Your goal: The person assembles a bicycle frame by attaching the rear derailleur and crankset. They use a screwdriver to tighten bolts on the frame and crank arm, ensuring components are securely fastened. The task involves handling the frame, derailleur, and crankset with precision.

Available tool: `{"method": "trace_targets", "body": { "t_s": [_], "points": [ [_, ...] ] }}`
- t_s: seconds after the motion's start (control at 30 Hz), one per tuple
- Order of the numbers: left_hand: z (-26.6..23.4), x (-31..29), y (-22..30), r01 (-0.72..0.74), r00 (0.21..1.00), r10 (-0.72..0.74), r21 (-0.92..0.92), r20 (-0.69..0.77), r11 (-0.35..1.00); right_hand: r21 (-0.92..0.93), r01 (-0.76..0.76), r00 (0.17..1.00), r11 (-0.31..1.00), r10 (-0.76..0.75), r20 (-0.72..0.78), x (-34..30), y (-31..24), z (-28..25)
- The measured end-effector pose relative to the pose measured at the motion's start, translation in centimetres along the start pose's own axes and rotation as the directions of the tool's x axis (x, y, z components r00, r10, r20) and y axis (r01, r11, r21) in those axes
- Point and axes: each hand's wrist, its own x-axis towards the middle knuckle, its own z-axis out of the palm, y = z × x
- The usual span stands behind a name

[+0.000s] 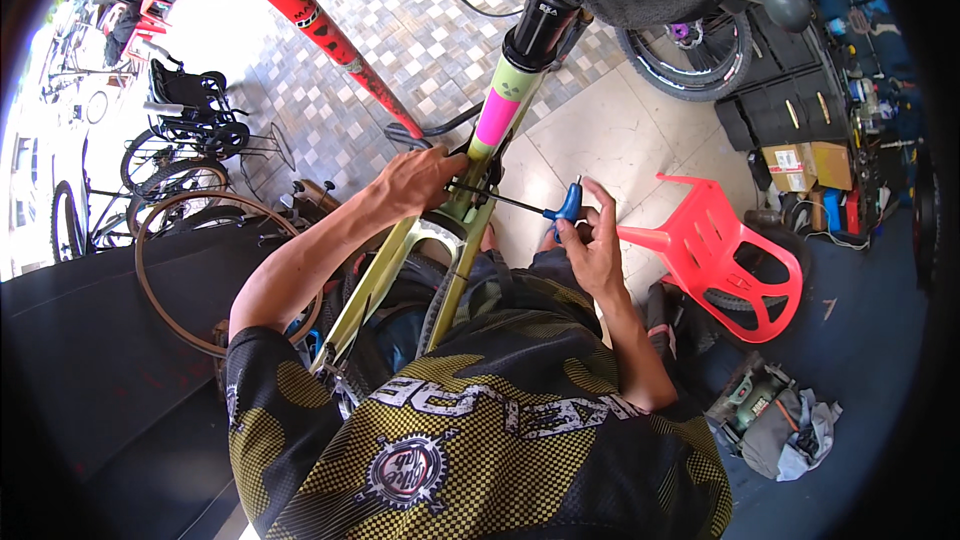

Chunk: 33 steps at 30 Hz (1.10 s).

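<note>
A yellow-green bicycle frame (498, 82) with a pink band and a black seatpost collar rises in front of me. My left hand (424, 183) is closed at the frame's linkage, its fingertips partly hidden against the tube. My right hand (597, 248) pinches the blue handle of a T-handle hex key (568, 208), thumb below and index finger raised beside it. The key's dark shaft runs left to the linkage, near my left fingers; the tip's seat is hidden. The rear stays (372, 285) extend down toward my lap.
A red repair-stand post (325, 35) slants at upper left. To my right stands a red plastic chair (700, 240), with a green power tool and grey bag (765, 415) below. A bicycle wheel (688, 85) and black cabinets (790, 90) are behind. Several bicycles stand at left.
</note>
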Motion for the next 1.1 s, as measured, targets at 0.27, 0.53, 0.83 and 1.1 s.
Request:
{"method": "trace_targets", "body": {
  "t_s": [0.27,0.53,0.83,1.1],
  "points": [
    [-0.1,0.0,-0.6,-0.071,0.997,0.071,-0.037,-0.002,0.997,-0.169,0.311,0.906,0.935,-0.239,0.349,0.5,-0.3,-2.3],
    [-0.6,0.3,0.3,-0.003,0.997,0.004,-0.01,0.075,1.0,0.271,-0.019,0.988,0.962,-0.023,0.152,-0.2,0.0,0.1],
    [0.1,0.3,-0.1,-0.053,0.999,0.052,0.035,0.003,0.998,-0.455,0.477,0.879,0.752,-0.411,0.243,1.1,1.2,0.1],
    [1.2,0.2,-0.1,0.018,0.996,-0.015,0.029,-0.093,0.999,-0.078,0.244,0.968,0.967,-0.237,0.088,1.8,-0.2,-2.9]
  ]
}}
